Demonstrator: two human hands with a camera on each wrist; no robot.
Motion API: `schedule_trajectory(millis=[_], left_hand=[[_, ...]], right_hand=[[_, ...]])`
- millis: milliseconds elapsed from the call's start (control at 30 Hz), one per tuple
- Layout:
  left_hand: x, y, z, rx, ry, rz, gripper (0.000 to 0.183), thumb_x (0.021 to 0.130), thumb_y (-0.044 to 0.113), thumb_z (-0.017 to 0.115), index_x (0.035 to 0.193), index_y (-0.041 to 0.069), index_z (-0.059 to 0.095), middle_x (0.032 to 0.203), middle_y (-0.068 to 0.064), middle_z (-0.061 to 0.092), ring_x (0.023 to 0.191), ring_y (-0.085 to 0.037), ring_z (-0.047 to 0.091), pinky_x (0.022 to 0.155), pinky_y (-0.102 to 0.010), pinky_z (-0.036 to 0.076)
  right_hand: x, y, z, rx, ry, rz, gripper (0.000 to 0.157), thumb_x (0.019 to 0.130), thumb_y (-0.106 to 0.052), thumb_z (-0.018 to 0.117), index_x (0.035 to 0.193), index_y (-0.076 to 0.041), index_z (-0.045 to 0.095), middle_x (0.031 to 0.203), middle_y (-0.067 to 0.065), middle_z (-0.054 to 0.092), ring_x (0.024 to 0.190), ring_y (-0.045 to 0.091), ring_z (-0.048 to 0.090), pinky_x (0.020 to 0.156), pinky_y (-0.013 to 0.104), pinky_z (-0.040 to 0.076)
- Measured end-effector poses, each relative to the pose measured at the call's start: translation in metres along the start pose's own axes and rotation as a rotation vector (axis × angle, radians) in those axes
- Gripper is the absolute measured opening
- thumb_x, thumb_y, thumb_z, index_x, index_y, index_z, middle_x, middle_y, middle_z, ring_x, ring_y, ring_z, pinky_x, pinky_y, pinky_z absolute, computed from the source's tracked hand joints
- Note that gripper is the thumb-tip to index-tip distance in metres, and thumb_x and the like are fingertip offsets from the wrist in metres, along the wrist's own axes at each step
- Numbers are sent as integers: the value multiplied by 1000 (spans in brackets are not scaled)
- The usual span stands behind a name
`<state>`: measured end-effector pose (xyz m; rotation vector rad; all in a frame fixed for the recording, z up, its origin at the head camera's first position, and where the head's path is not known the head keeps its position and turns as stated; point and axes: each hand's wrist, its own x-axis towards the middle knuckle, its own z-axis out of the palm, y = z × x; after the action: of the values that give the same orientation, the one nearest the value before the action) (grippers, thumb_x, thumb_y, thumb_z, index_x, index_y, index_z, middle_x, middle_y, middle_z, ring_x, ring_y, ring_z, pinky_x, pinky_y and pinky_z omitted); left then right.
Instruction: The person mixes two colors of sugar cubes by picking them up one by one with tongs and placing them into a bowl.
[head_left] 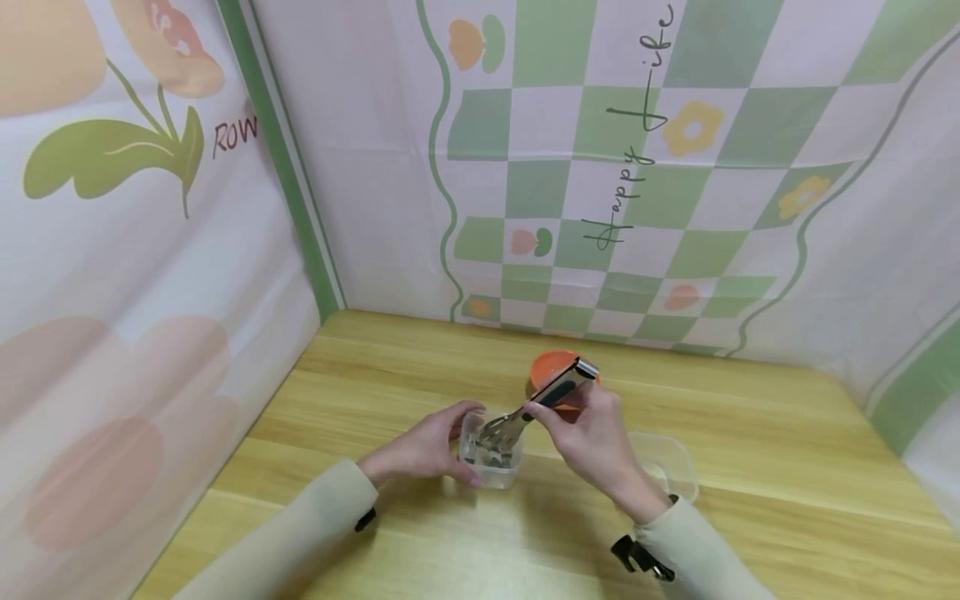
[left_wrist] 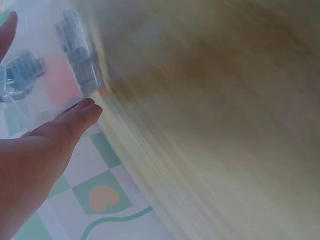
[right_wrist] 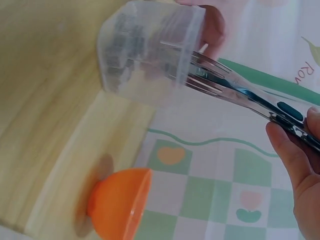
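Note:
A clear square plastic container (head_left: 498, 477) stands on the wooden table, with several greyish see-through blocks (right_wrist: 124, 42) at its bottom. My left hand (head_left: 427, 443) holds it from the left, thumb on the near side and fingers at the far side. My right hand (head_left: 592, 437) grips metal tongs (head_left: 555, 390) with dark handle inserts. The tongs slant down to the left, and their slotted ends reach inside the container. In the left wrist view, a block (left_wrist: 22, 75) shows at the tong ends, higher than the blocks along the bottom.
Behind the right hand stands an orange bowl (head_left: 551, 364), partly covered by the tongs and hand. A clear plastic lid or shallow tray (head_left: 678, 467) lies right of the right wrist. Printed cloth walls (head_left: 390, 208) border the table (head_left: 765, 433) at the back and sides.

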<state>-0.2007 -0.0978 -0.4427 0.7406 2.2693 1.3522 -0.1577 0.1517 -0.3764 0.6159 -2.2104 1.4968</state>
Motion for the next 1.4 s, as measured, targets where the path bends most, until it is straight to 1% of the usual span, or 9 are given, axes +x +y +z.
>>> schedule_trajectory(millis=[200, 300, 467, 600, 833, 1000, 1133, 1300, 1400], left_hand=[[1, 0, 1, -1, 8, -13, 104, 71, 2, 95, 158, 4, 38, 151, -16, 55, 142, -35, 50, 118, -48, 40], [1, -1, 2, 0, 16, -21, 101, 71, 2, 95, 156, 5, 41, 150, -16, 55, 142, -35, 50, 118, -48, 40], [2, -2, 2, 21, 19, -34, 98, 72, 4, 96, 154, 5, 43, 152, -16, 54, 143, -35, 48, 118, -47, 39], [3, -3, 3, 33, 18, -37, 98, 72, 5, 96, 154, 2, 42, 151, -16, 55, 143, -35, 48, 119, -47, 39], [2, -4, 2, 28, 19, -41, 97, 72, 6, 96, 153, 4, 44, 152, -16, 53, 144, -35, 48, 119, -46, 38], [2, -4, 2, 21, 19, -41, 96, 73, 6, 96, 153, 3, 43, 153, -16, 53, 144, -35, 47, 120, -46, 37], [1, -4, 2, 26, 18, -41, 96, 74, 7, 96, 154, 4, 44, 154, -16, 53, 144, -35, 47, 120, -46, 37], [1, -2, 2, 20, 17, -44, 95, 74, 7, 96, 153, 4, 44, 153, -16, 53, 145, -35, 46, 120, -47, 36], [1, -2, 2, 16, 19, -44, 95, 73, 7, 96, 153, 4, 44, 153, -15, 53, 145, -35, 46, 120, -47, 36]], right_hand=[[4, -11, -10, 48, 32, -6, 24, 87, 11, 81, 103, 1, 68, 94, 9, 75, 84, 16, 76, 70, 29, 64], [6, -17, -15, 45, 49, -29, 24, 86, 12, 81, 102, 3, 66, 93, 10, 75, 82, 15, 76, 68, 29, 64], [12, -24, -26, 91, 84, -76, 26, 85, 18, 78, 104, 8, 63, 93, 15, 73, 82, 16, 77, 70, 31, 64], [17, -27, -36, 85, 129, -103, 28, 83, 20, 77, 105, 9, 63, 93, 18, 72, 84, 14, 77, 70, 29, 63], [31, -19, -57, -43, 210, -155, 31, 82, 18, 81, 107, 9, 65, 93, 19, 72, 86, 6, 75, 71, 21, 61], [41, -9, -69, -139, 236, -116, 29, 83, 14, 82, 106, 10, 65, 93, 18, 73, 83, -1, 72, 71, 17, 60], [49, 1, -74, -207, 235, -78, 27, 85, 9, 83, 105, 9, 65, 91, 18, 74, 79, -5, 70, 72, 14, 58], [57, 17, -77, -272, 217, -33, 24, 88, 4, 82, 105, 7, 65, 90, 17, 74, 77, -7, 67, 72, 12, 57], [62, 25, -76, -284, 207, -11, 23, 89, 3, 82, 104, 6, 65, 89, 17, 74, 77, -4, 67, 72, 11, 56]])
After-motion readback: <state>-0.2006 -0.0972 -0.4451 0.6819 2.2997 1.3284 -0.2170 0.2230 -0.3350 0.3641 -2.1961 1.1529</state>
